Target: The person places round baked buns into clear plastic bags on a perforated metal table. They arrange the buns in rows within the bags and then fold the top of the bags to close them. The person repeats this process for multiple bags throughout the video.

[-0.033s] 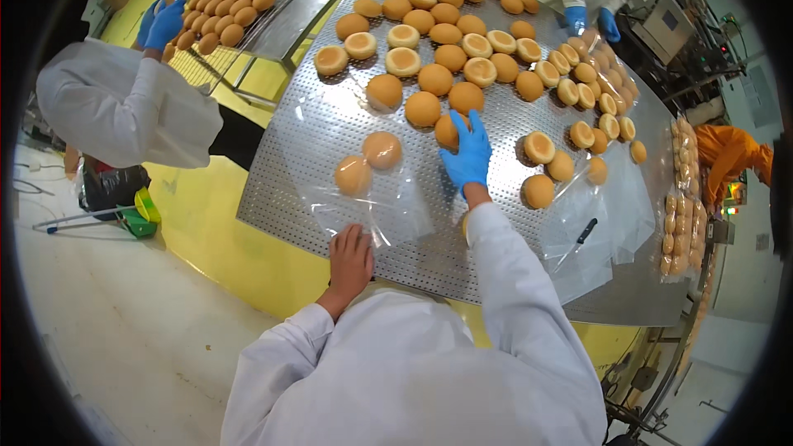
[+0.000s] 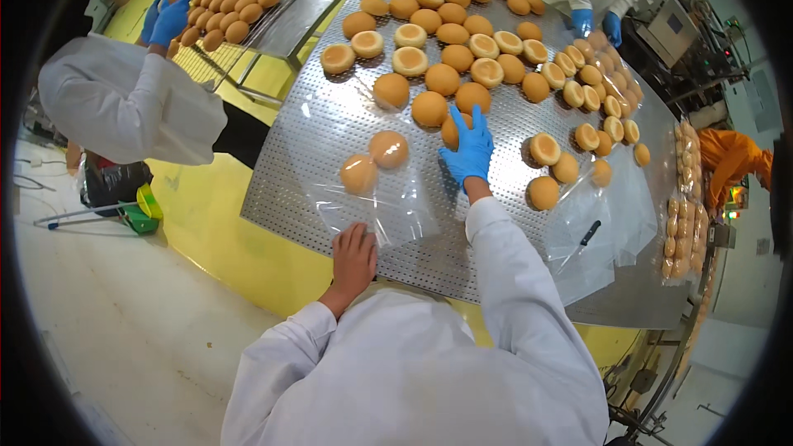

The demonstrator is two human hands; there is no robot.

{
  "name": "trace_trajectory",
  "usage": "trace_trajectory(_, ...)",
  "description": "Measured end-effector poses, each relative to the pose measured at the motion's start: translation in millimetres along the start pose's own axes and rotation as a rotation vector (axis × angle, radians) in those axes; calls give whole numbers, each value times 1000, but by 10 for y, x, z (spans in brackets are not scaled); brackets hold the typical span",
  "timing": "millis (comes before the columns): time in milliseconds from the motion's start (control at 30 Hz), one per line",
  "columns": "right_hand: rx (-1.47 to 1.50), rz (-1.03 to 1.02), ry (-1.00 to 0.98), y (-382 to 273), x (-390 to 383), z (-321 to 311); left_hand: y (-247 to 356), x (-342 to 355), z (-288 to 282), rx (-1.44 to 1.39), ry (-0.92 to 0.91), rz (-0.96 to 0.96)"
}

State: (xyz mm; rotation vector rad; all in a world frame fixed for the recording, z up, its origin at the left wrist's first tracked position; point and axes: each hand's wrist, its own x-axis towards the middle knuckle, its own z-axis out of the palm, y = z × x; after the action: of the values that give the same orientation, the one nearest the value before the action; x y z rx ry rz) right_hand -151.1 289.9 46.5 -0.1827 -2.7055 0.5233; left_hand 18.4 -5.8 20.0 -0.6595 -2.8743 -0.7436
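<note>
Perforated metal table [image 2: 273, 190], 1 bun [image 2: 448, 134] under spread right hand [image 2: 471, 155], unclear whether gripped

"How many buns [image 2: 388, 149] in the clear bag [image 2: 405, 219] by the tabletop's [image 2: 277, 190] near edge?"
"Two; over thirty lie loose. One knife [image 2: 591, 233] toward the near right corner, at least two packed bags [image 2: 682, 235] along the right edge."

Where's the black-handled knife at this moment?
In the head view, the knife lies on clear plastic, to the right of the blue-gloved right hand.
</note>
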Motion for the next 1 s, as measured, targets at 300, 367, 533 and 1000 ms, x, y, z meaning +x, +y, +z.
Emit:
trace_trajectory(300, 422, 275, 287, -226, 441, 472, -190, 16, -236, -45, -52, 62)
trace_trajectory(367, 455, 77, 298, -257, 673, 655, -229, -8, -269, -125, -71, 93)
trace_trajectory(533, 28, 276, 13, -468, 654, 696, -432, -31, -360, -208, -50, 210)
trace_trajectory(1000, 175, 433, 181, -86, 270, 517, -610, 97, -555, -284, -97, 265)
